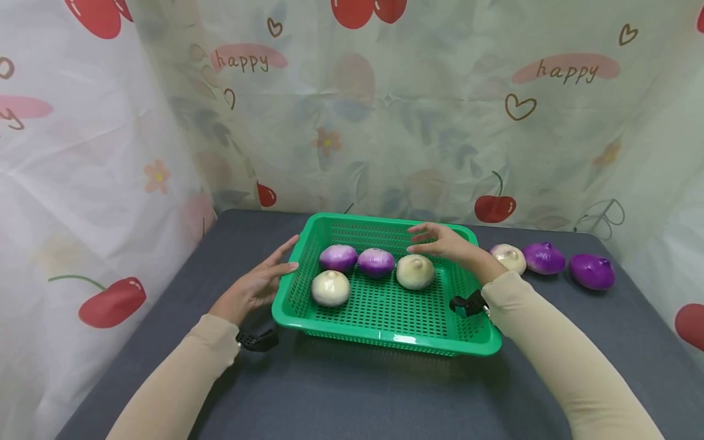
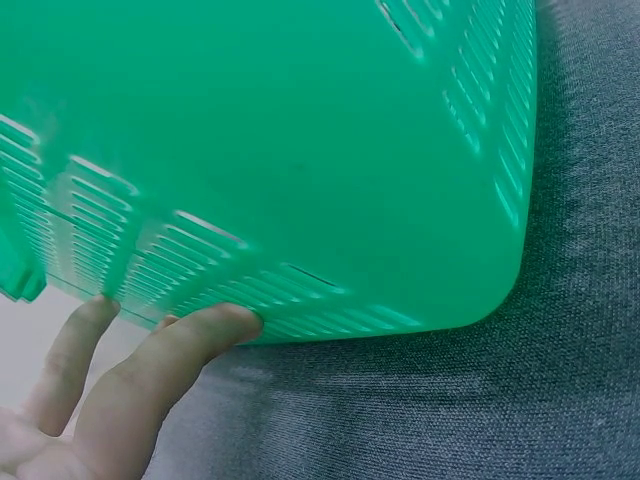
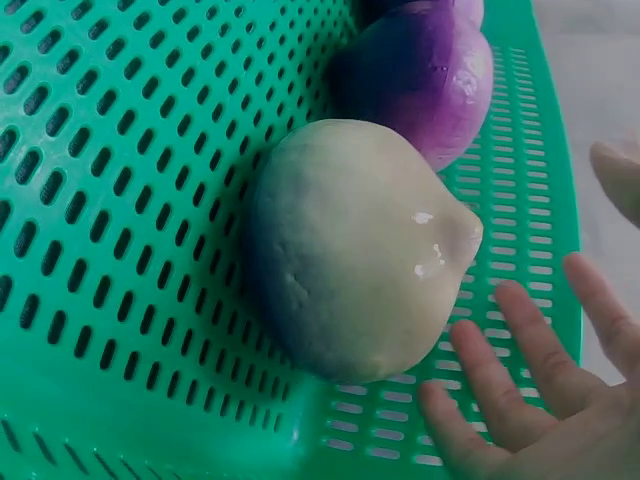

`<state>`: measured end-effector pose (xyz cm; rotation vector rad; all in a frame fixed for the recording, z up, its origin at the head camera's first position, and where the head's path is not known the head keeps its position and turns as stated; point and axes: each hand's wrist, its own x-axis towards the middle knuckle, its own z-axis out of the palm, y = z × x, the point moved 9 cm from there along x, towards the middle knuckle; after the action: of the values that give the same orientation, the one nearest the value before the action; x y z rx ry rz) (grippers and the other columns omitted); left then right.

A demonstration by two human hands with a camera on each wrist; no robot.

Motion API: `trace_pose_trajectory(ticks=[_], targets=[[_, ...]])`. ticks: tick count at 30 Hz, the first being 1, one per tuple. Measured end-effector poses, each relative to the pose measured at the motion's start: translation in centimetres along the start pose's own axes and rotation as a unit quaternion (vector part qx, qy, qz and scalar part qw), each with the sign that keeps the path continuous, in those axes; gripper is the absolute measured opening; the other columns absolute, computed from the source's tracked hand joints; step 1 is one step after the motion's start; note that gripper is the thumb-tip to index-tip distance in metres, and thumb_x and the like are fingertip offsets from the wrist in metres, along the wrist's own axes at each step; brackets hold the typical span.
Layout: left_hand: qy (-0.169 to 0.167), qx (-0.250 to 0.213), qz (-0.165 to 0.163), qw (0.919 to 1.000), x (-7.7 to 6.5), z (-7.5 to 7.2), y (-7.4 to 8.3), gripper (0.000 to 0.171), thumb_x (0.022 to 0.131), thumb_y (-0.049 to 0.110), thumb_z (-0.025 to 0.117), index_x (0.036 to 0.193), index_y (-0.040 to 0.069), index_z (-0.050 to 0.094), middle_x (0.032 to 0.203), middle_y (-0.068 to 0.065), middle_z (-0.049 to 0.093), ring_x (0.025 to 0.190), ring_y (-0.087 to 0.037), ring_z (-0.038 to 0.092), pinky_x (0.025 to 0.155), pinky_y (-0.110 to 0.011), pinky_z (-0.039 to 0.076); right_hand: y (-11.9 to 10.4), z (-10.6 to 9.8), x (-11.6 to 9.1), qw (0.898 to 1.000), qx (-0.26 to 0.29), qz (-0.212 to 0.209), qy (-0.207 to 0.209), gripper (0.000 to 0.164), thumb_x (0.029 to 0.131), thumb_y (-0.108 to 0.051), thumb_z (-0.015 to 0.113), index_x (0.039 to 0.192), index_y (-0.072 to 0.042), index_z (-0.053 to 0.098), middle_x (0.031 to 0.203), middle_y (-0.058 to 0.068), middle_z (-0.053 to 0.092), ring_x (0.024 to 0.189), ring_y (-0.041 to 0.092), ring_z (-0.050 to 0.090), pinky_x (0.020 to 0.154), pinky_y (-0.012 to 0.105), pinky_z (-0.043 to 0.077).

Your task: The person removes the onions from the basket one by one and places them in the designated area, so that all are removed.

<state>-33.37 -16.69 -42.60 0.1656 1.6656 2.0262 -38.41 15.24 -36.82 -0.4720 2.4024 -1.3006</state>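
Note:
A green plastic basket (image 1: 379, 337) with slotted walls stands on the table. Two purple onions, one at the left (image 1: 338, 258) and one at the middle (image 1: 376, 263), lie in it. A white onion (image 1: 330, 289) sits near its left front, another white onion (image 1: 415, 272) farther right. With extended fingers, my left hand (image 1: 255, 287) touches the basket's left side; in the left wrist view its fingertips (image 2: 235, 322) meet the slotted wall. My right hand (image 1: 442, 242) hovers over the basket just behind the right white onion (image 3: 360, 250), fingers spread, holding nothing.
Right of the basket, a white onion (image 1: 508, 259) and two purple onions, one nearer (image 1: 544, 258) and one farther right (image 1: 592, 272), lie on the dark grey tabletop (image 1: 352, 391). A printed curtain (image 1: 385, 153) hangs behind and along both sides.

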Motion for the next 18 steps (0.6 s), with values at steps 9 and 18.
trace_pose_trajectory(ticks=[9,18], targets=[[-0.001,-0.002,0.003,1.0,-0.1,0.0,0.1,0.07,0.103,0.014,0.047,0.154,0.044,0.01,0.158,-0.02,0.016,0.123,-0.035,0.053,0.089,-0.052,0.053,1.4,1.4,0.1,0.997,-0.027,0.02,-0.069,0.064,0.093,-0.02,0.066,0.147,-0.002,0.036,0.149,0.029,0.035,0.138,0.042,0.033,0.104,0.054,0.04],[0.0,-0.01,0.0,1.0,0.0,0.0,0.0,0.07,0.103,0.013,0.047,0.154,0.044,0.011,0.158,-0.019,0.017,0.126,-0.037,0.05,0.088,-0.051,0.053,1.7,2.6,0.2,0.989,-0.079,-0.013,-0.126,0.072,0.082,-0.01,0.077,0.143,0.002,0.042,0.145,0.026,0.037,0.129,0.042,0.036,0.095,0.046,0.044]])
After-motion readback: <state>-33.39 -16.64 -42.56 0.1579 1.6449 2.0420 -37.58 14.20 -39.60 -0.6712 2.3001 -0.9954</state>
